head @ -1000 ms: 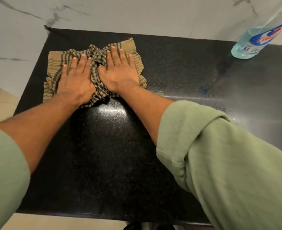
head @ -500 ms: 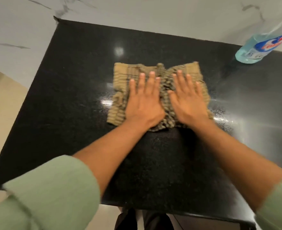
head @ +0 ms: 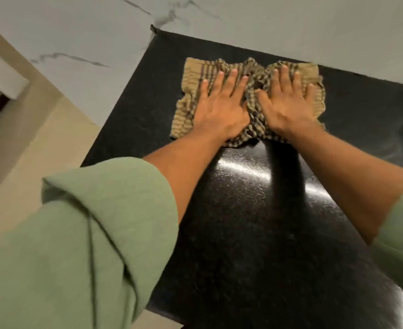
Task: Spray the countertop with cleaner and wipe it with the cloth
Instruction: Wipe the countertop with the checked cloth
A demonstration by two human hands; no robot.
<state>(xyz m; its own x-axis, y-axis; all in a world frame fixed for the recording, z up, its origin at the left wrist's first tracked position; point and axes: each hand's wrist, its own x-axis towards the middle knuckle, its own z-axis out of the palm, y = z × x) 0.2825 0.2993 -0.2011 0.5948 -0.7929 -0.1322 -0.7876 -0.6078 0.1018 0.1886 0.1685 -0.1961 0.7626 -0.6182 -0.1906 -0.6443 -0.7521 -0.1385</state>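
A tan checked cloth (head: 191,74) lies bunched on the black speckled countertop (head: 255,222), close to the back wall. My left hand (head: 221,108) presses flat on its left half, fingers spread. My right hand (head: 288,105) presses flat on its right half beside it. The cloth is crumpled into a ridge between the two hands. The cleaner bottle is out of view.
A white marbled wall (head: 243,20) runs along the back and left of the counter. The counter's left edge (head: 115,119) drops to a beige floor (head: 29,150). Wet shine shows on the counter below the cloth.
Both hands pushed the cloth from the counter's left side towards the middle, then away from me to the back wall. The view swung left and the spray bottle left the frame.
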